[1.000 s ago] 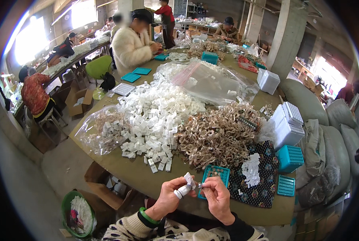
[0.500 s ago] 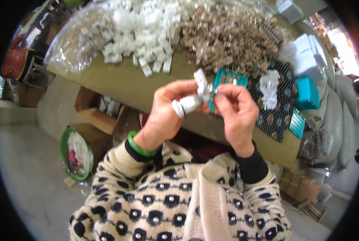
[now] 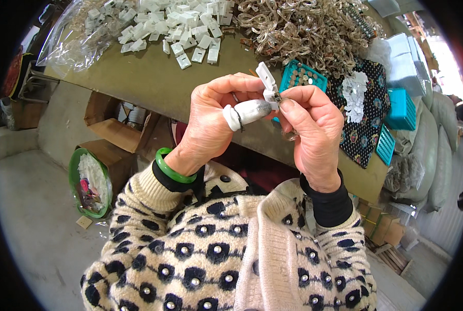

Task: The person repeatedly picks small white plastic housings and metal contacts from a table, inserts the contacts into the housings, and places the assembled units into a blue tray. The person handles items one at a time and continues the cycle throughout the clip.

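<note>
In front of my chest, my left hand [image 3: 216,116] is closed on a small white plastic case [image 3: 267,83], which stands up from the fingers with a narrow slot in its face. White wrapping with a dark tie covers one digit of that hand, its tip smudged grey. My right hand [image 3: 317,129] meets it from the right, thumb and forefinger pinched at the case's lower end. Something small and metallic shows between those fingertips, too hidden to name. Beneath the right fingers a shiny rounded piece [image 3: 290,136] peeks out, its kind unclear.
Behind my hands, a turquoise basket [image 3: 322,83] holds several small round discs. White plastic cases [image 3: 190,31] and clear looped wires [image 3: 293,31] are heaped on the table [image 3: 153,88]. White pieces [image 3: 355,96] lie on a patterned cloth [image 3: 353,147]; stacked turquoise baskets [image 3: 400,109] stand at right.
The white case has tilted, turning its slotted face into view. Both hands have spread slightly outward and still meet at it. The view has shifted, uncovering more of the turquoise basket.
</note>
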Available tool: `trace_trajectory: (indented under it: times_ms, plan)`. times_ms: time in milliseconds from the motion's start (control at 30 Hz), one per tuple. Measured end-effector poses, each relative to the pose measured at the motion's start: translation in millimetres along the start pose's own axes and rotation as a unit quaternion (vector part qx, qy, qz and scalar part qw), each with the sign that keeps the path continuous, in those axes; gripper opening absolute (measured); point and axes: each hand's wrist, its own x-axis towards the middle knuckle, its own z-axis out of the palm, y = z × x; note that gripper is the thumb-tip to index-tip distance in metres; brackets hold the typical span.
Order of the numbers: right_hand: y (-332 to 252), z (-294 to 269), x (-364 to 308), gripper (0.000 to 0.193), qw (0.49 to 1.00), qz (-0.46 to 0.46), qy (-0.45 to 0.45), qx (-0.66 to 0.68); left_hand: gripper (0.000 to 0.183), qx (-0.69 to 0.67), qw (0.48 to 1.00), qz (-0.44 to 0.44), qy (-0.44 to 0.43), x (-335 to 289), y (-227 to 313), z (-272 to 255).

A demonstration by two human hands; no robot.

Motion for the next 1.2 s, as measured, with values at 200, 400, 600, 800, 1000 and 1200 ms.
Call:
trace_trajectory:
  times_ms: [200, 400, 600, 800, 1000, 1200]
  plan:
    - [2.5, 7.6, -0.9, 0.005, 0.994, -0.05, 0.02, -0.091, 0.026, 0.026, 0.998, 0.056, 0.007, 2.2, -4.3, -1.1]
    - [17.5, 9.8, 3.4, 0.02, 0.914, -0.286, 0.019, -0.285, 0.026, 0.026, 0.998, 0.011, 0.052, -0.9, 3.5, 2.7]
    - [34.1, 8.7, 5.5, 0.026, 0.773, -0.446, 0.061, -0.446, 0.024, 0.121, 0.985, 0.0, 0.125, -2.4, 5.5, 13.9]
    - [39.6, -0.3, 12.9, 0.022, 0.749, -0.488, 0.071, -0.443, 0.022, 0.209, 0.968, 0.079, 0.116, -0.5, -6.1, 20.9]
    - [40.7, -1.8, 4.0, 0.009, 0.894, -0.329, 0.074, -0.293, 0.031, -0.067, 0.984, -0.15, 0.067, -2.3, -1.2, 9.4]
    - [42.9, -5.0, 0.1, 0.011, 0.872, -0.345, 0.07, -0.339, 0.036, -0.124, 0.968, -0.199, 0.09, -3.5, 1.3, 6.7]
